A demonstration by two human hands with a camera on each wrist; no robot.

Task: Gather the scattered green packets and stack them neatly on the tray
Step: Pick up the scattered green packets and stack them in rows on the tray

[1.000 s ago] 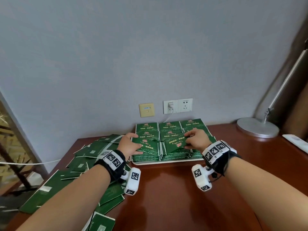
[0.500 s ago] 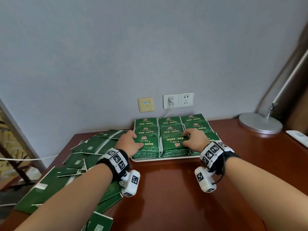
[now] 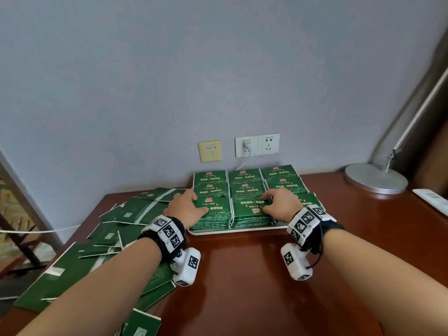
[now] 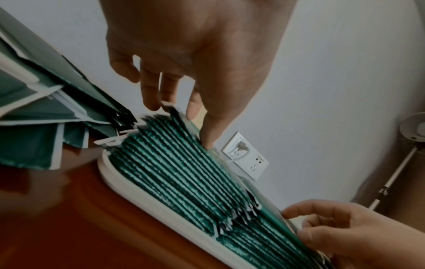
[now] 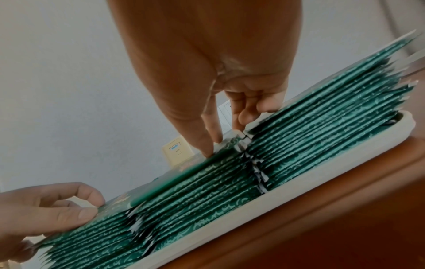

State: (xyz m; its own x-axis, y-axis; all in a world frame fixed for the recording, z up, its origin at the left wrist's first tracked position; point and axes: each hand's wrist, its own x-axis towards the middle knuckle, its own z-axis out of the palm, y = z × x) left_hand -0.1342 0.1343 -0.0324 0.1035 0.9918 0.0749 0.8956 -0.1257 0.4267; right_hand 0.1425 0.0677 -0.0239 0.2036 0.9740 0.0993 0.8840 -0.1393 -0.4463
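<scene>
A: Where are the hands rn?

B: Both on the white tray [image 3: 238, 231] at the back of the desk [image 3: 242, 275]. Left hand [image 3: 185, 206] sits on the near-left stack [image 3: 213, 212], right hand [image 3: 281, 204] on the near-middle stack [image 3: 249, 209].

A: Fingers gripping anything?

B: Not really. Left fingers [image 4: 149, 94] are bent down w/ tips at the far-left edge of the top packet, thumb lying along its near part. Looks like squaring/pressing, not a clamp. Right fingers [image 5: 247, 114] are curled, tips touching the top packet's right edge where it meets the next stack; thumb presses flat on the cover. Can't tell if either top packet is lifted at all.

A: And the packets?

B: Tray carries a grid of green stacks, 3 across, tall piles in front per the wrist views. Loose green packets [image 3: 116, 229] still lie scattered over the left side of the desk, some overlapping, just beside the tray's left end.

A: Else?

B: Wall sockets [image 3: 257, 146] behind the tray, lamp base [image 3: 375, 178] far right.
</scene>
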